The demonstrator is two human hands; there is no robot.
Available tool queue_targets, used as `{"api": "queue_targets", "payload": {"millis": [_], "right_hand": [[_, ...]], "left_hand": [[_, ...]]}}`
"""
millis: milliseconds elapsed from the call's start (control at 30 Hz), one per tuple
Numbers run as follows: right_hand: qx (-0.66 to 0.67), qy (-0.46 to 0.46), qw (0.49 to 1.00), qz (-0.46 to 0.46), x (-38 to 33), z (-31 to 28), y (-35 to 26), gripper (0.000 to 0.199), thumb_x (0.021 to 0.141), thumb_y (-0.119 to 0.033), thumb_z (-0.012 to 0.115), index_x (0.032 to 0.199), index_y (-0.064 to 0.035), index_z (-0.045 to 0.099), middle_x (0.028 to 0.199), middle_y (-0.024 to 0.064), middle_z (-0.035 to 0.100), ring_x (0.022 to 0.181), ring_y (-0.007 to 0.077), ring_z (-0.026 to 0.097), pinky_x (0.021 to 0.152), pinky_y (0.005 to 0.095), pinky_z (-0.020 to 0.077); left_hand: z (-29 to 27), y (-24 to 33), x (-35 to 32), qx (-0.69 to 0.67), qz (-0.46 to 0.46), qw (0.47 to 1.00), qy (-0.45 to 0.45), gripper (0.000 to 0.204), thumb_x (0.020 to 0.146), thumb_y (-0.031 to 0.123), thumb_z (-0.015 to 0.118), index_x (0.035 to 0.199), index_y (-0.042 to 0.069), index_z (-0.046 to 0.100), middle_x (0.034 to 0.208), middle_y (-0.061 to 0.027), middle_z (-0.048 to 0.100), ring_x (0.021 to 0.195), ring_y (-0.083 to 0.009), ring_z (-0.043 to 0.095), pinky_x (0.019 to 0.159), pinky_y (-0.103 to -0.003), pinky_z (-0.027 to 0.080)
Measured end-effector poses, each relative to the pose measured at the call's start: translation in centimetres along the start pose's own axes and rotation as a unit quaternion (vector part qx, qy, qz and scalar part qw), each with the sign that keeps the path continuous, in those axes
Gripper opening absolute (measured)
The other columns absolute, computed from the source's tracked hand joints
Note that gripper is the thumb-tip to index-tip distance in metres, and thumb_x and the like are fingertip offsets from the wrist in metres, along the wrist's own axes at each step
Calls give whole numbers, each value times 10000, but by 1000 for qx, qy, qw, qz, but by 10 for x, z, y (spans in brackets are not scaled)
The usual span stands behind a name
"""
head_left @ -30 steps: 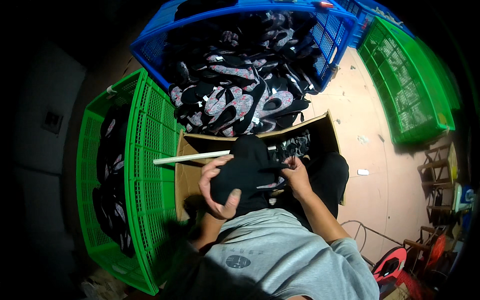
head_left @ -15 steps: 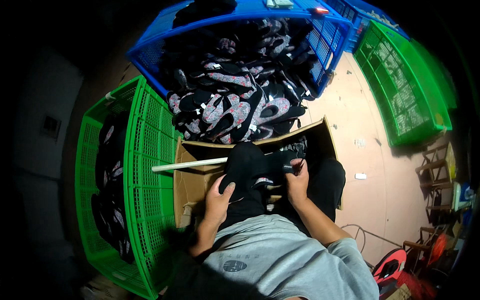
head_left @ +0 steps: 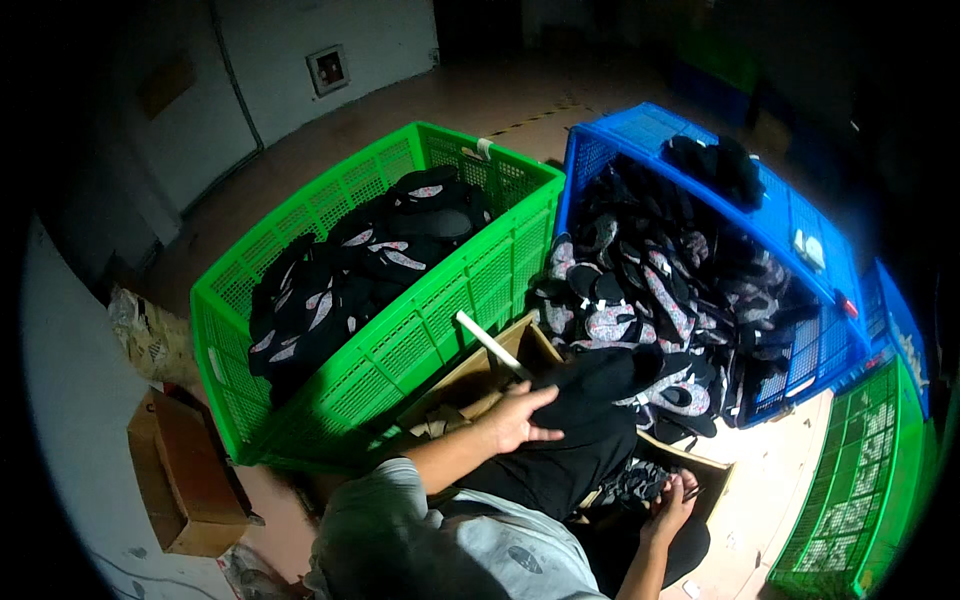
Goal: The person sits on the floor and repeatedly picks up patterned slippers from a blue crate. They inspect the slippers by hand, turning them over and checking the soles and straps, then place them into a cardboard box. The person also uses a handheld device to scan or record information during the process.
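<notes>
A: Hands?
B: Left hand (head_left: 522, 418), lower centre: fingers spread, released, by the black trousers (head_left: 560, 458). Right hand (head_left: 675, 503), lower right: fingers curled, can't tell on what.
A: Slippers?
B: Slippers (head_left: 611, 323) heaped in blue crate (head_left: 640, 124), right of centre; more in green crate (head_left: 480, 290), left.
A: In the way?
B: White pole (head_left: 490, 343) slants over carton (head_left: 538, 346), mid-frame.
A: Room?
B: Pinkish floor (head_left: 795, 445) lower right, pale wall (head_left: 388, 50) upper left.

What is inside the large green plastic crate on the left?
Inside the green plastic crate lies a heap of black slippers, some showing light, patterned fabric. The top layer covers whatever lies beneath it, and the crate's bottom cannot be seen.
</notes>
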State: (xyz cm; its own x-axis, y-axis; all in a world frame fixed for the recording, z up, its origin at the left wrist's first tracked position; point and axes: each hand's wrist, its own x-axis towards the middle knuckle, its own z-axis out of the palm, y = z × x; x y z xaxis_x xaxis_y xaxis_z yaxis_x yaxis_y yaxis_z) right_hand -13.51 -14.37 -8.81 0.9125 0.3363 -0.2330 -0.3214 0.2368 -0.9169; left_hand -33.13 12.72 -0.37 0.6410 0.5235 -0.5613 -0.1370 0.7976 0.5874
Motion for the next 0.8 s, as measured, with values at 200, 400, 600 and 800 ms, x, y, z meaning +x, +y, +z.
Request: {"api": "queue_targets", "payload": {"millis": [200,400,600,800], "right_hand": [[-27,21,999,22,0,-3,1,95,938,-142,604,1031,-143,585,742,-39,575,522,26,453,418,155,313],[-68,30,997,33,9,3,-14,86,927,-157,630,1006,-155,597,785,-35,627,579,19,510,441,151,336],[-79,-48,995,-26,30,15,-28,96,935,-157,640,992,-83,617,785,-31,576,645,55,499,559,203,393],[63,-63,992,-90,64,20,-69,93,961,-114,607,1017,-41,600,810,-37,566,691,52,503,635,198,413]], "left_hand": [[-9,91,0,-210,334,915,-83,305,962,260,622,1200,78,568,1281,-133,564,1136,-267,564,959,-380,519],[-8,53,44,-170,357,919,-13,777,972,241,592,1546,135,79,1526,-244,253,1408,-365,320,1165,-473,300],[30,-3,55,77,319,945,5,625,944,146,590,1491,138,288,1429,-133,408,1173,-223,516,948,-428,446],[137,-27,85,265,422,845,-193,726,863,-1,607,1494,74,255,1328,-126,442,1098,-202,517,931,-311,454]]}}
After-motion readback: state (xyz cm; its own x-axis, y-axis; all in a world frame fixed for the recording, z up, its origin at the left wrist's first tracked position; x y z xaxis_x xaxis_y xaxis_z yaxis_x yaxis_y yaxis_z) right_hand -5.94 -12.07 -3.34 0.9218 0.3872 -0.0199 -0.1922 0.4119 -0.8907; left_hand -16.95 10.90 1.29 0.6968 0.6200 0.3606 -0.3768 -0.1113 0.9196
